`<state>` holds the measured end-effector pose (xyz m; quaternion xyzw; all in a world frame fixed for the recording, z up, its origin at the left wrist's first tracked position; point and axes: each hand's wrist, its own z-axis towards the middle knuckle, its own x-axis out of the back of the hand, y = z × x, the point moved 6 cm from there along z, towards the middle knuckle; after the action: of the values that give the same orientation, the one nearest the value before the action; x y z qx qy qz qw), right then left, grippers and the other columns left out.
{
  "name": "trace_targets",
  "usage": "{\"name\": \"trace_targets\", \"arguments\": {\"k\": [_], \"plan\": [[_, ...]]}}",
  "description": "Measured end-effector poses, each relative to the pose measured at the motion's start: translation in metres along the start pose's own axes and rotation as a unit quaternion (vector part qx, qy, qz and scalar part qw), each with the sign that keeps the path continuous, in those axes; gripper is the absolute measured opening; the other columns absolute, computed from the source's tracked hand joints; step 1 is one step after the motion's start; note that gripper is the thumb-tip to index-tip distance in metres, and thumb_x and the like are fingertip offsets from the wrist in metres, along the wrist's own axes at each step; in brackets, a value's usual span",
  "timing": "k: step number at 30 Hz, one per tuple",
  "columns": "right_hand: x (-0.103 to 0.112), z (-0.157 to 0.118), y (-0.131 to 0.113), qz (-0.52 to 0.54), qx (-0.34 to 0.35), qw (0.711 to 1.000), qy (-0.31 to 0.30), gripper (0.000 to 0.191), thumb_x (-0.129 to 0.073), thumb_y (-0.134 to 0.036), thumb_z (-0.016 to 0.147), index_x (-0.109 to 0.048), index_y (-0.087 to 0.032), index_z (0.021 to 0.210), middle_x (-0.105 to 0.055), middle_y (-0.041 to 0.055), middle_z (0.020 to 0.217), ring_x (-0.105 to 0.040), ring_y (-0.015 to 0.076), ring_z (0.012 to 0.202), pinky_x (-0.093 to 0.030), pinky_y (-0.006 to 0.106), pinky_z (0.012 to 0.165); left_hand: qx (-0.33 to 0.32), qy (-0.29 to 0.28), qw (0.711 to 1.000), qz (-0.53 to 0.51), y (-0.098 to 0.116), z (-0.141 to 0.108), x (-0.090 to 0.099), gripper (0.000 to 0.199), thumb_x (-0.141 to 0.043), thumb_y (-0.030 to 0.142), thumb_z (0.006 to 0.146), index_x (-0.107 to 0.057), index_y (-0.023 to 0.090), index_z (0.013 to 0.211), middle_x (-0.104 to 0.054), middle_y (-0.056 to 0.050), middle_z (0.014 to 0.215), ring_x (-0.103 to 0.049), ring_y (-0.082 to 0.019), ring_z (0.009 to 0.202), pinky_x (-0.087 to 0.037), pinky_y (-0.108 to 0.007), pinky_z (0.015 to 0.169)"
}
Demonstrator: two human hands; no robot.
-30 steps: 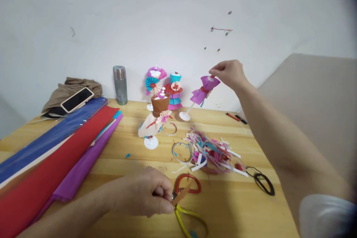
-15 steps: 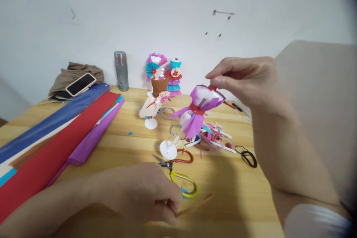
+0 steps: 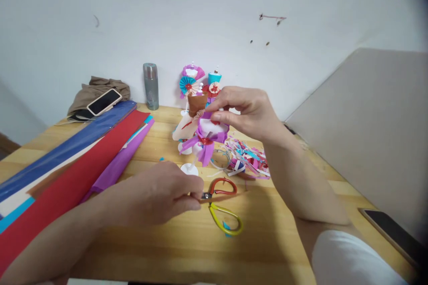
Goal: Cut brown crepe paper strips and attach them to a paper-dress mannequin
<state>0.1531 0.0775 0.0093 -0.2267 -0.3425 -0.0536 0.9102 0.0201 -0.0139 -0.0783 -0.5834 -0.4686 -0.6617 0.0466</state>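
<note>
My right hand (image 3: 247, 111) pinches the top of a small doll-like figure (image 3: 205, 142) with a white body, purple paper and a red waistband. Its white round foot (image 3: 189, 169) is tilted near the tabletop. Low in front of it, my left hand (image 3: 167, 193) is closed, its fingertips on what looks like a thin brown strip, blurred. Beside those fingertips lie scissors (image 3: 206, 196) with one red and one yellow handle, their blades hidden by the hand. Just behind the held figure stands another with a brown top (image 3: 197, 103).
Two decorated figures (image 3: 191, 82) (image 3: 214, 81) and a metal flask (image 3: 151, 87) stand by the wall. Rolled coloured paper (image 3: 76, 160), brown cloth (image 3: 96, 89) and a phone (image 3: 104, 102) are left. Paper scraps (image 3: 247, 156) lie right of centre, another phone (image 3: 391, 231) far right.
My right hand has moved left and down with the purple figure. My left hand has moved up and left, to the scissors' blades. The view has shifted, and a phone shows at the right.
</note>
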Motion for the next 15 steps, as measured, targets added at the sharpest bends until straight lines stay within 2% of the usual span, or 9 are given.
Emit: {"name": "trace_targets", "arguments": {"k": [6, 10, 15], "plan": [[-0.004, 0.001, -0.002, 0.026, 0.002, 0.999, 0.022, 0.012, -0.065, -0.025, 0.084, -0.071, -0.024, 0.074, -0.069, -0.0003, 0.070, -0.060, 0.0145, 0.066, -0.048, 0.030, 0.060, -0.032, 0.065, 0.997, -0.006, -0.009, -0.006, 0.021, 0.021, -0.047, 0.027, 0.092, -0.062, 0.018, 0.081, -0.057, 0.003, 0.064, -0.047, -0.009, 0.058, -0.029, -0.021, 0.056], [-0.007, 0.008, -0.004, 0.018, 0.025, 0.999, 0.022, 0.013, -0.065, -0.020, 0.083, -0.070, -0.023, 0.072, -0.068, -0.0004, 0.069, -0.060, 0.0140, 0.066, -0.051, 0.031, 0.066, -0.050, 0.063, 0.997, 0.007, -0.007, -0.012, 0.025, 0.023, -0.046, 0.025, 0.092, -0.064, 0.017, 0.079, -0.054, 0.003, 0.060, -0.044, -0.008, 0.053, -0.029, -0.020, 0.053], [-0.010, 0.007, 0.002, -0.006, 0.037, 0.997, 0.060, 0.011, -0.065, -0.022, 0.084, -0.071, -0.023, 0.075, -0.067, 0.0013, 0.073, -0.061, 0.0155, 0.071, -0.052, 0.033, 0.070, -0.048, 0.070, 0.996, 0.023, -0.008, -0.014, 0.026, 0.022, -0.046, 0.023, 0.091, -0.065, 0.018, 0.080, -0.057, 0.003, 0.062, -0.046, -0.008, 0.056, -0.030, -0.019, 0.054]]}}
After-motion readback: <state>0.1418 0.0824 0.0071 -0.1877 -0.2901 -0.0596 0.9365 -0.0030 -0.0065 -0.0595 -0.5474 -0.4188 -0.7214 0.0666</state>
